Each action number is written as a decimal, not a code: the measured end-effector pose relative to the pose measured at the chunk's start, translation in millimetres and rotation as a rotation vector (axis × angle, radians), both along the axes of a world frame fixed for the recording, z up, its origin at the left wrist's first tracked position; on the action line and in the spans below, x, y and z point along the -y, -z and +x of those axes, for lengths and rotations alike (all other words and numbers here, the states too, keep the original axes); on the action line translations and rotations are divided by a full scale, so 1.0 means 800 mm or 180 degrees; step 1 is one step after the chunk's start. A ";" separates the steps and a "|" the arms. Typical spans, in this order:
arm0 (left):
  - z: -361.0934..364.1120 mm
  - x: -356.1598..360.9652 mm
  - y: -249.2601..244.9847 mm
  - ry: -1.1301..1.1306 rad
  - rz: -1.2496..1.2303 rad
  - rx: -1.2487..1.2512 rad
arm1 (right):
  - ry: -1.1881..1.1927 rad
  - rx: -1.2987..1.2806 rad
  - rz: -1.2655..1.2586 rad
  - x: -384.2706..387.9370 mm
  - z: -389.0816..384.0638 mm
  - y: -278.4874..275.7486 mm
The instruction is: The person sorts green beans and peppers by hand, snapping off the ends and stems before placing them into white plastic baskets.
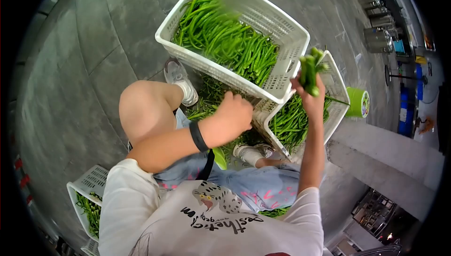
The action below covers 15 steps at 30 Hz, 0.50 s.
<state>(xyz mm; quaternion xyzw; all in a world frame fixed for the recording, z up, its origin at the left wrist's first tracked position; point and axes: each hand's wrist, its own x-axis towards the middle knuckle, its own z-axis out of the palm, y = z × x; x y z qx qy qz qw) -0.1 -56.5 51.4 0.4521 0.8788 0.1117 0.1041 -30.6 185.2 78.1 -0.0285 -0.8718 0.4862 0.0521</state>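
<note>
My right hand (pixel 314 98) is raised over the second crate and wrapped round a bunch of green chili peppers (pixel 309 73), whose ends stick out above the fingers. My left hand (pixel 229 119), below a black wristband, is closed in front of my knees; whatever it may hold is hidden. Ahead, a white slotted crate (pixel 299 37) holds many long green peppers (pixel 225 42), partly blurred. A second white crate (pixel 334 70) at the right, by my right forearm, also contains green peppers (pixel 291 122).
Thin green stems or peppers (pixel 213 91) lie heaped on the floor between my shoes. A lime-green bucket (pixel 358 102) stands right of the second crate. Behind me on the left is another white crate (pixel 77 188) with green pieces. Metal pots (pixel 378 39) line the far right.
</note>
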 end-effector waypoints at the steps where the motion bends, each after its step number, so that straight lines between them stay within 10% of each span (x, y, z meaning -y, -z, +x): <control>1: 0.013 -0.003 0.015 0.0048 -0.0392 -0.0319 | -0.0247 -0.0239 0.1121 0.007 -0.035 -0.010; 5: 0.046 -0.027 0.029 0.0627 -0.1027 0.0424 | -0.2431 -0.1075 0.4026 0.000 -0.171 0.064; 15: 0.015 -0.023 0.004 0.0186 -0.1031 0.0186 | -0.3822 -0.0897 0.4604 0.033 -0.285 0.317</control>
